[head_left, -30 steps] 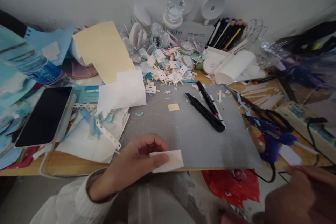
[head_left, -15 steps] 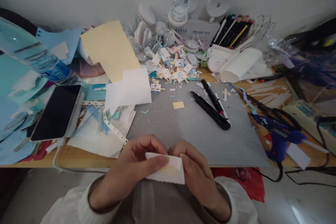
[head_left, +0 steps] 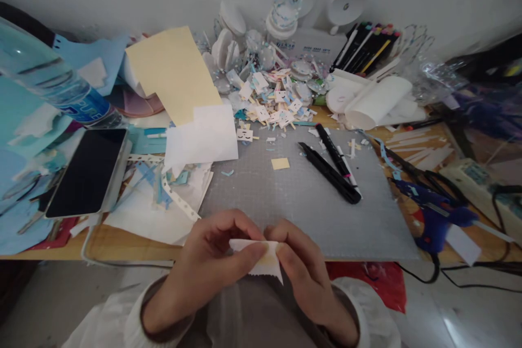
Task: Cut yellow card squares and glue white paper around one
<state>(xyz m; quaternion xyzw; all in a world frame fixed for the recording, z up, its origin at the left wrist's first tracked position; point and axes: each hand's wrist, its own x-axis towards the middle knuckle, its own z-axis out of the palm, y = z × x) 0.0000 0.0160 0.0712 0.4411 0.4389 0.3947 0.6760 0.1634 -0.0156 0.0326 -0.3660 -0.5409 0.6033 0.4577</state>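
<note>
Between both hands is a small piece of white paper (head_left: 265, 267) with a zigzag lower edge and a yellowish patch showing on it. My left hand (head_left: 222, 258) pinches it from the left, thumb on its face. On its right edge my right hand (head_left: 304, 263) closes thumb and fingers. Both hands are just in front of the table edge, above my lap. Past them, on the grey cutting mat (head_left: 253, 196), lie a small yellow paper rectangle (head_left: 280, 163), a black utility knife (head_left: 330, 174) and a black marker (head_left: 332, 149).
A heap of small paper face pieces (head_left: 273, 100) stands at the back. To the left are a phone (head_left: 89, 171), a water bottle (head_left: 61, 84) and paper sheets (head_left: 175, 76). On the right lie a blue glue gun (head_left: 432, 212) with its cord, scissors (head_left: 428, 174) and a power strip (head_left: 481, 190).
The paper has tilted, and less of its face shows. My right thumb has shifted inward onto its upper right part. The view has moved slightly.
</note>
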